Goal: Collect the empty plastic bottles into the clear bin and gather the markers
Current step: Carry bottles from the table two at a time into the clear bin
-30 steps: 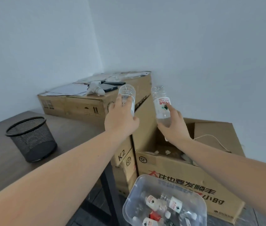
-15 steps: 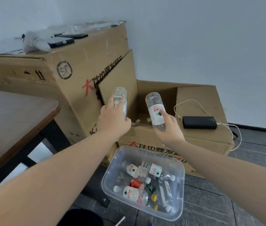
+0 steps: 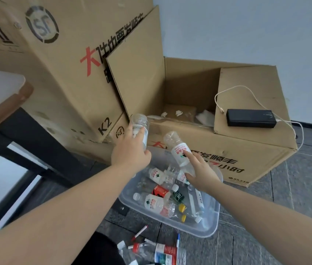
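My left hand [image 3: 130,152] grips an empty clear bottle [image 3: 139,123] above the far left corner of the clear bin [image 3: 211,226]. My right hand [image 3: 201,172] holds a second empty bottle [image 3: 179,150] with a white and red label, tilted over the bin's far side. Several empty bottles [image 3: 155,202] lie inside the bin. On the floor in front of the bin lie a red-tipped marker [image 3: 140,232], a blue-tipped marker [image 3: 177,240] and another bottle [image 3: 162,254] with a red and blue label.
An open cardboard box [image 3: 228,150] stands right behind the bin, with a black power bank [image 3: 251,118] and white cable [image 3: 247,90] on its flap. A taller stack of boxes [image 3: 71,60] fills the left. A table edge [image 3: 4,104] juts in at far left.
Both hands have come down from the top of the box stack with their bottles to just above the bin. The view has tilted down, showing markers on the floor.
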`<state>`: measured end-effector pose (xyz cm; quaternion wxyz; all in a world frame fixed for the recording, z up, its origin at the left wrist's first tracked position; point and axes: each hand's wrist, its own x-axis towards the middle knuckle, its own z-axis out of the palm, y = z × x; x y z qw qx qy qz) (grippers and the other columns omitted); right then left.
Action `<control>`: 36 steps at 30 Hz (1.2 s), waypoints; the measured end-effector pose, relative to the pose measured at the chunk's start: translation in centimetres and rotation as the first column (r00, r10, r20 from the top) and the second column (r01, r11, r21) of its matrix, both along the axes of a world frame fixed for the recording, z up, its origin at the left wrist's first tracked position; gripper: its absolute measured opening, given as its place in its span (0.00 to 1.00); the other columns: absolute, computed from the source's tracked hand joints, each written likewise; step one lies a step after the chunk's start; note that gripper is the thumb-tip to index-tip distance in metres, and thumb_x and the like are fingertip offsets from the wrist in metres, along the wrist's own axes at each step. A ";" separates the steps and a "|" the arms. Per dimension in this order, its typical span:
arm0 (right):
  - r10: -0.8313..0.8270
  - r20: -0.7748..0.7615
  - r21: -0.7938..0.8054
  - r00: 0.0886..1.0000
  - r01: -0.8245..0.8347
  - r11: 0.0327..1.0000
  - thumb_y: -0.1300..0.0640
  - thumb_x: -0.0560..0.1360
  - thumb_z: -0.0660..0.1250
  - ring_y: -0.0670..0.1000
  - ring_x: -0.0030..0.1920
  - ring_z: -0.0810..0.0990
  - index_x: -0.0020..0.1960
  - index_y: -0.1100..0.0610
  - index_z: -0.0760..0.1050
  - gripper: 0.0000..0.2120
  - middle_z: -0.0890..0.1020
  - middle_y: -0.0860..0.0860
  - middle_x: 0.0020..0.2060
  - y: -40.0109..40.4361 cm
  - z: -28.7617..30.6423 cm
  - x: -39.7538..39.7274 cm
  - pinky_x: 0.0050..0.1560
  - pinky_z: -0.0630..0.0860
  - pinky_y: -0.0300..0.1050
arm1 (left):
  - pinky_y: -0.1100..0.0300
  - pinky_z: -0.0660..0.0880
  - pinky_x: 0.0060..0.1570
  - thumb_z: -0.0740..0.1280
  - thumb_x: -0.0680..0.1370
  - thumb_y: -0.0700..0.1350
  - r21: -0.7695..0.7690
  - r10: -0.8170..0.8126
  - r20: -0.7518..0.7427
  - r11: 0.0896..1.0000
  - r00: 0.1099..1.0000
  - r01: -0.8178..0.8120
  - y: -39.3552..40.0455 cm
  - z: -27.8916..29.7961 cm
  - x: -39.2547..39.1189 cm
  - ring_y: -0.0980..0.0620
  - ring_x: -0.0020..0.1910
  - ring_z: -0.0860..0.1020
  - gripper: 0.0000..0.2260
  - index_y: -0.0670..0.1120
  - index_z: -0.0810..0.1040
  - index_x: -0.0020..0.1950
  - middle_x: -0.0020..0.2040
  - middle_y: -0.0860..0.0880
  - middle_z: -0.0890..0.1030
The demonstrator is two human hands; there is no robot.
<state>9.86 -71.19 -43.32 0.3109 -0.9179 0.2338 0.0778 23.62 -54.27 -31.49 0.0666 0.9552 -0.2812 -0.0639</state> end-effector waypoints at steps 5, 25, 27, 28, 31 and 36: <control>0.089 -0.173 -0.041 0.981 -0.097 0.994 0.46 0.76 0.65 0.59 0.77 0.51 0.77 0.42 0.45 0.38 0.49 0.51 0.78 -0.4 -1.8 0.2 0.72 0.61 0.60 | 0.50 0.71 0.56 0.64 0.76 0.51 0.026 -0.002 -0.035 1.000 0.999 0.003 0.0 -1.9 0.0 0.43 0.69 0.62 0.30 0.54 0.56 0.76 0.77 0.47 0.53; 0.082 0.063 -0.005 0.995 -0.082 0.997 0.49 0.78 0.62 0.53 0.76 0.57 0.77 0.44 0.49 0.33 0.53 0.49 0.78 -0.3 2.4 3.5 0.71 0.63 0.50 | 0.38 0.46 0.73 0.51 0.78 0.66 0.286 -0.029 -0.138 0.956 0.990 0.067 0.5 -5.5 -0.1 0.44 0.77 0.38 0.35 0.56 0.37 0.77 0.78 0.48 0.34; 0.099 0.076 -0.021 0.992 -0.097 0.995 0.48 0.78 0.62 0.53 0.76 0.57 0.77 0.43 0.49 0.33 0.52 0.49 0.78 -0.1 3.2 3.9 0.71 0.62 0.51 | 0.39 0.46 0.73 0.51 0.78 0.65 0.289 -0.021 -0.129 0.956 0.991 0.058 0.6 -4.5 0.2 0.45 0.77 0.38 0.34 0.56 0.37 0.77 0.78 0.48 0.35; 0.108 0.084 -0.031 0.991 -0.106 0.994 0.48 0.78 0.62 0.53 0.76 0.56 0.77 0.43 0.48 0.33 0.52 0.49 0.78 0.0 3.7 4.1 0.71 0.62 0.51 | 0.40 0.47 0.73 0.51 0.79 0.65 0.286 -0.018 -0.116 0.957 0.993 0.050 0.6 -3.9 0.4 0.45 0.77 0.38 0.34 0.56 0.37 0.77 0.78 0.48 0.35; 0.133 0.112 -0.067 0.985 -0.126 0.990 0.48 0.79 0.61 0.53 0.76 0.56 0.77 0.43 0.48 0.32 0.51 0.49 0.78 0.2 5.8 4.6 0.71 0.62 0.51 | 0.41 0.48 0.73 0.51 0.79 0.64 0.259 -0.028 -0.052 0.965 0.998 0.040 0.7 -1.7 0.7 0.44 0.77 0.41 0.33 0.56 0.39 0.78 0.79 0.48 0.38; 0.182 0.184 -0.175 0.966 -0.150 0.973 0.49 0.79 0.61 0.54 0.77 0.54 0.77 0.45 0.49 0.32 0.51 0.50 0.78 0.1 10.6 5.2 0.71 0.63 0.51 | 0.42 0.50 0.74 0.53 0.79 0.61 0.181 -0.083 0.079 0.981 0.993 0.067 0.6 3.0 0.4 0.44 0.78 0.44 0.31 0.56 0.44 0.78 0.79 0.48 0.42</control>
